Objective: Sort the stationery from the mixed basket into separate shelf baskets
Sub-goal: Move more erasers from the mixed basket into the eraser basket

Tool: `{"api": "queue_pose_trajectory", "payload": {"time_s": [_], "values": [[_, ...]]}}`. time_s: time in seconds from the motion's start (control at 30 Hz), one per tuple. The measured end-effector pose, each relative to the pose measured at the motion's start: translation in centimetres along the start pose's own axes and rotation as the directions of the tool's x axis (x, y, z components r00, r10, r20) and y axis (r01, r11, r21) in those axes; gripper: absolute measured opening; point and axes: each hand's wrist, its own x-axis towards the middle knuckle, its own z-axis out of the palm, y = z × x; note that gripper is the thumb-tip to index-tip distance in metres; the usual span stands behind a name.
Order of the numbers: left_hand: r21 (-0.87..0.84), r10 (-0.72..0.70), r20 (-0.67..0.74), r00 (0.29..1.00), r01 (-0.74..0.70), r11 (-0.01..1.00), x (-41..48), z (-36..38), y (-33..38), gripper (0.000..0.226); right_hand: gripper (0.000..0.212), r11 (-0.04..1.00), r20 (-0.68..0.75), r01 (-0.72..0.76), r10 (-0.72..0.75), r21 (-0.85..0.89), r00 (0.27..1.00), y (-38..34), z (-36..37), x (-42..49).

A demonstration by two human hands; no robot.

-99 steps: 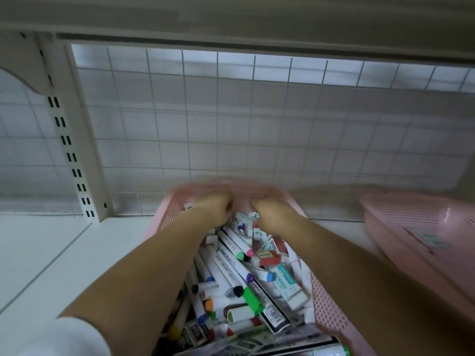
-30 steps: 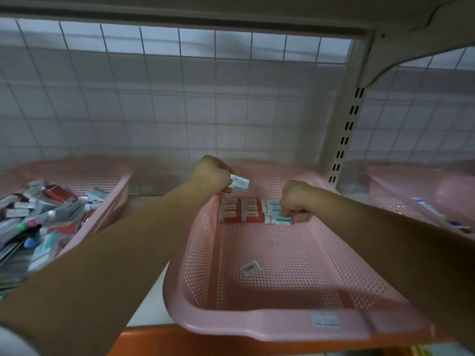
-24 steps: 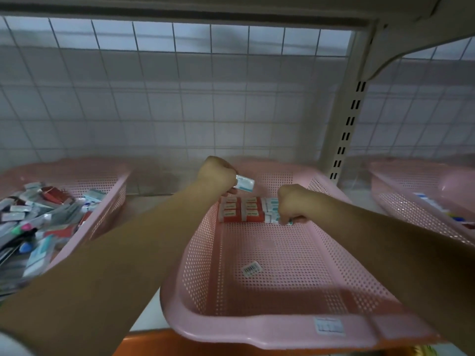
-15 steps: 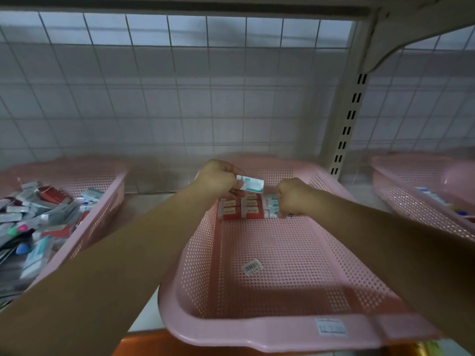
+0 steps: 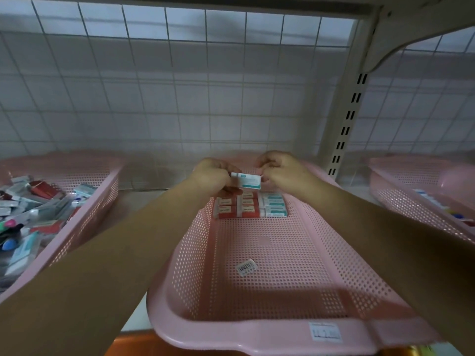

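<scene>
My left grip (image 5: 210, 176) and right grip (image 5: 281, 170) each pinch one end of the small teal-and-white box (image 5: 248, 181), holding it level just above the teal row (image 5: 273, 207) at the middle basket's (image 5: 191, 253) far end, I judge to seat it squarely among its kind.

A white wire grid panel (image 5: 180, 98) stretches left of the slotted upright (image 5: 339, 119); a curved bracket (image 5: 385, 34) tops that upright.

The middle basket (image 5: 257, 339) lies bare in front of the small boxes (image 5: 249, 209) at its far end. A wire grid (image 5: 180, 98) closes off the back.
</scene>
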Motion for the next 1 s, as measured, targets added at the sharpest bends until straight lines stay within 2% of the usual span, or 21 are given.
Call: {"api": "queue_pose_trajectory", "payload": {"time_s": [0.07,0.13,0.2,0.27,0.3,0.37,0.43,0.5,0.6,0.8,0.87,0.93,1.0], "values": [[-0.045,0.005,0.007,1.000,-0.005,0.999,-0.1,-0.1,0.2,0.020,0.010,0.999,0.018,0.014,-0.015,0.049,1.000,-0.1,0.2,-0.2],[-0.097,0.014,0.012,1.000,-0.013,0.995,-0.3,-0.1,0.3,0.018,0.010,0.995,0.047,0.065,-0.061,-0.078,0.997,0.0,0.3,-0.4],[-0.130,0.026,-0.003,1.000,-0.027,0.991,-0.2,-0.2,0.3,0.021,0.010,0.989,0.039,0.089,-0.084,-0.118,0.996,0.0,0.4,-0.4],[-0.156,0.044,-0.017,0.999,-0.046,0.987,-0.2,-0.3,0.2,0.023,0.003,1.000,0.020,0.025,-0.025,0.015,0.999,-0.2,0.6,-0.4],[-0.176,0.055,-0.020,0.998,-0.057,0.983,-0.1,-0.3,0.1,0.024,0.008,0.992,0.026,-0.041,0.038,0.117,0.999,-0.3,0.6,-0.3],[-0.203,0.089,-0.030,0.996,-0.093,0.975,0.0,-0.5,0.0,0.027,0.015,0.925,0.117,-0.210,0.181,0.316,0.976,-0.4,0.3,-0.3],[-0.204,0.113,-0.055,0.992,-0.122,0.971,0.2,-0.7,-0.2,0.030,0.015,0.850,0.206,-0.300,0.230,0.433,0.951,-0.5,-0.2,-0.6],[-0.224,0.105,-0.063,0.993,-0.116,0.968,0.2,-0.8,-0.1,0.033,0.015,0.814,0.204,-0.301,0.227,0.497,0.952,-0.6,-0.5,-0.8],[-0.251,0.098,-0.053,0.994,-0.109,0.962,-0.1,-0.7,-0.1,0.036,0.016,0.814,0.130,-0.241,0.202,0.529,0.971,-0.8,-0.7,-0.8],[-0.335,0.103,0.002,0.995,-0.096,0.937,-0.6,-0.7,0.2,0.037,0.014,0.895,0.042,-0.173,0.171,0.412,0.984,-1.1,-0.6,-1.1],[-0.289,0.127,-0.001,0.992,-0.121,0.950,-0.6,-0.7,0.1,0.033,0.016,0.926,0.025,-0.147,0.147,0.348,0.989,-1.2,-0.6,-1.2],[-0.183,0.154,-0.013,0.988,-0.154,0.971,-0.5,-0.5,0.0,0.029,0.017,0.965,0.049,-0.116,0.108,0.234,0.993,-1.1,-0.5,-1.3],[-0.127,0.171,-0.002,0.985,-0.170,0.977,-0.4,-0.3,-0.2,0.028,0.020,0.998,0.086,-0.046,0.043,0.032,0.995,-0.9,-0.4,-1.6]]}}
